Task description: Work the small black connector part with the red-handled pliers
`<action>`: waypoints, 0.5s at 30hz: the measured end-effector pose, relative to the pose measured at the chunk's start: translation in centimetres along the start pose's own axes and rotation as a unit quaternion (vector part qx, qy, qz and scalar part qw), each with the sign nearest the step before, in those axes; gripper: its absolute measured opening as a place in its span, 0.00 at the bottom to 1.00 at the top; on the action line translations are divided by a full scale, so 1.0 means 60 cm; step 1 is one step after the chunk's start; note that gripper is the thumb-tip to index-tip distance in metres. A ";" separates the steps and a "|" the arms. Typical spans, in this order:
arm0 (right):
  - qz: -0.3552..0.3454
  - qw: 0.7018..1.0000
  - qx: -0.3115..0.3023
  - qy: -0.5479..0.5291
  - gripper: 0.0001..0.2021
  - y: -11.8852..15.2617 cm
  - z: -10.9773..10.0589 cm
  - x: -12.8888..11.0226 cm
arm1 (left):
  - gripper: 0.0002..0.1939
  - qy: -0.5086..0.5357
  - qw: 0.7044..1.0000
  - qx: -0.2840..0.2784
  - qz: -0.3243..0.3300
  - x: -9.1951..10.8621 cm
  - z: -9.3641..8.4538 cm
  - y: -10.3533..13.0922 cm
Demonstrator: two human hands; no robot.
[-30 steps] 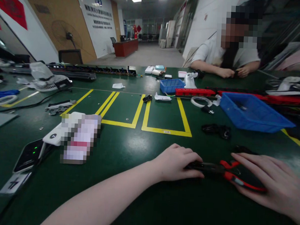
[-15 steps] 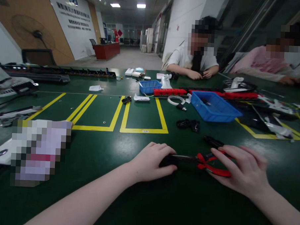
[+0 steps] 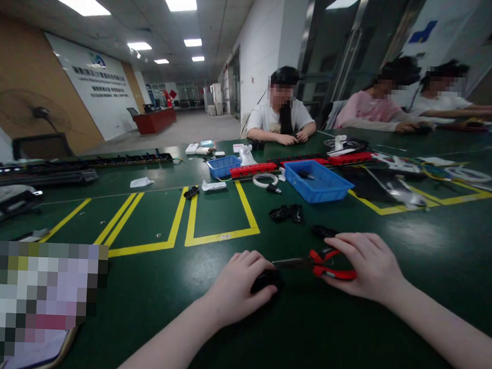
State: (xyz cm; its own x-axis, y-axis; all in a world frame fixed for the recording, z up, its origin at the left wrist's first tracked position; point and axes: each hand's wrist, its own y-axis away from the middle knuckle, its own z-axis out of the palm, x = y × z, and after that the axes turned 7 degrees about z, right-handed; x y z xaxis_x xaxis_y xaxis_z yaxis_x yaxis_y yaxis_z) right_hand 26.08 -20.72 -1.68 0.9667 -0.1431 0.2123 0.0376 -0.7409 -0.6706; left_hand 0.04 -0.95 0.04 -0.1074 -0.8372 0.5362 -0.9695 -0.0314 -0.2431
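My right hand [image 3: 368, 266] is closed around the red handles of long-nose pliers [image 3: 314, 263], whose jaws point left. Beneath the curled fingers of my left hand [image 3: 241, 282] is a small black object [image 3: 265, 282], held against the table; its kind is mostly hidden by the hand. The pliers' tip reaches the fingers of my left hand, just above the black object. A black item [image 3: 323, 231] lies just behind the pliers, partly covered by my right fingers. Farther back sits a small bundle of black parts [image 3: 286, 213].
A blue bin [image 3: 317, 182] and a smaller blue bin [image 3: 223, 166] stand beyond the hands, near a red strip [image 3: 252, 170]. Yellow tape [image 3: 223, 238] marks the green table. A blurred-out flat item [image 3: 43, 355] lies at lower left. Several people sit across the table.
The camera view has tilted up and turned right, so the table scene sits lower and farther left. Both hands keep their holds, with the pliers still touching by my left hand.
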 end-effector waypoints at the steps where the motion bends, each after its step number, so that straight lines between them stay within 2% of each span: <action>1: -0.006 1.000 -0.001 -0.003 0.25 -0.001 0.001 0.001 | 0.13 -0.001 1.000 0.001 0.002 0.000 0.001 0.000; 3: -0.006 1.000 -0.009 -0.008 0.25 -0.002 0.001 0.002 | 0.14 -0.004 1.000 0.002 0.008 0.000 0.004 0.001; 8: 0.058 0.996 -0.063 -0.033 0.23 -0.012 -0.006 -0.007 | 0.15 -0.035 0.999 0.003 0.008 0.009 0.006 0.003; 15: 0.091 0.994 -0.052 -0.025 0.20 -0.019 -0.011 -0.013 | 0.14 -0.072 0.996 0.056 0.015 0.020 0.005 0.008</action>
State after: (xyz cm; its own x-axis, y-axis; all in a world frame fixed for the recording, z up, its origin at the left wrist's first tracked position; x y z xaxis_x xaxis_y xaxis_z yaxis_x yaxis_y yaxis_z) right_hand 25.10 -20.17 -0.61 0.9665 -0.2500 0.0580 -0.1623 -0.7704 -0.6165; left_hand -0.47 -2.10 0.32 -0.0952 -0.9082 0.4075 -0.9347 -0.0593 -0.3505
